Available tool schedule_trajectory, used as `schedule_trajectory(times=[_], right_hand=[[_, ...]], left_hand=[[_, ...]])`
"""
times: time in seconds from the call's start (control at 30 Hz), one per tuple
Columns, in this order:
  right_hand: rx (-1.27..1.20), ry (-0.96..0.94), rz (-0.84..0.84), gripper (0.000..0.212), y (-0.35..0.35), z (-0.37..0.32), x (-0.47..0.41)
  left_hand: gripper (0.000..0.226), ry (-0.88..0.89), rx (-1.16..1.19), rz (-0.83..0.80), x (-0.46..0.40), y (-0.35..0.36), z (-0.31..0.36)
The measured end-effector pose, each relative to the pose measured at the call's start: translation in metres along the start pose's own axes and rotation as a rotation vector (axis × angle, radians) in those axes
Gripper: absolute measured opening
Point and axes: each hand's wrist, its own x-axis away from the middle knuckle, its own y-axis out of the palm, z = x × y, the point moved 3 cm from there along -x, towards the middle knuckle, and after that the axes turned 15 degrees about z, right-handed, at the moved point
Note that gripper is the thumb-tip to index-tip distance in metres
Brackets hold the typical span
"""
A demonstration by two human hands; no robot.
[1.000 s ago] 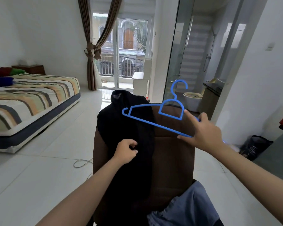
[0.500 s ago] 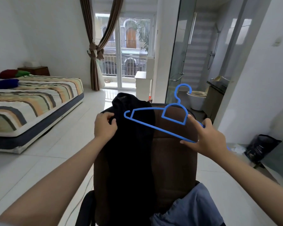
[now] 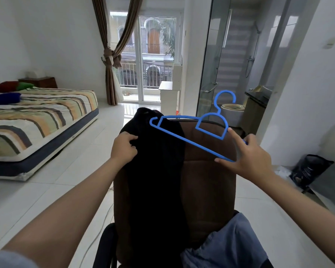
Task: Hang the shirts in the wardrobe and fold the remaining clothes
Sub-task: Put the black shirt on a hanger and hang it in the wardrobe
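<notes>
Left hand (image 3: 124,147) gripping black shirt (image 3: 155,171) (draped over chair (image 3: 209,180)), right hand (image 3: 249,157) holding blue hanger (image 3: 190,140)

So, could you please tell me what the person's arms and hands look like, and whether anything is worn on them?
Both forearms are bare, and so are the left hand and right hand: no gloves, watch, rings or bracelets show. At the bottom left corner a pale grey-blue sleeve edge covers the left upper arm. The right arm's sleeve is out of frame.

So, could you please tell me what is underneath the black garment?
The black garment hangs over the back of a brown chair, which shows beside it. The left hand grips its upper edge. Whatever lies beneath the fabric itself is covered.
</notes>
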Motion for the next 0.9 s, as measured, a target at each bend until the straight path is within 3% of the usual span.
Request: schedule_trajectory(times=[0.3,0.43,0.53,0.77,0.9], right_hand=[[0.018,-0.075,-0.012,0.104,0.006,-0.001,0.017],[0.034,-0.087,-0.003,0.102,0.006,0.002,0.023],[0.034,-0.085,-0.016,0.103,0.006,0.001,0.024],[0.02,-0.103,-0.015,0.105,0.007,0.004,0.024],[-0.007,-0.103,-0.039,0.104,0.009,0.008,0.025]], left_hand=[[0.035,-0.088,0.081,-0.081,0.029,-0.001,-0.012],[0.014,-0.096,0.158,0.135,0.015,-0.011,0.005],[0.024,-0.023,0.181,0.162,-0.007,-0.014,0.02],[0.034,-0.05,-0.088,-0.152,-0.045,0.0,0.039],[0.048,-0.148,-0.003,-0.05,-0.051,-0.001,0.039]])
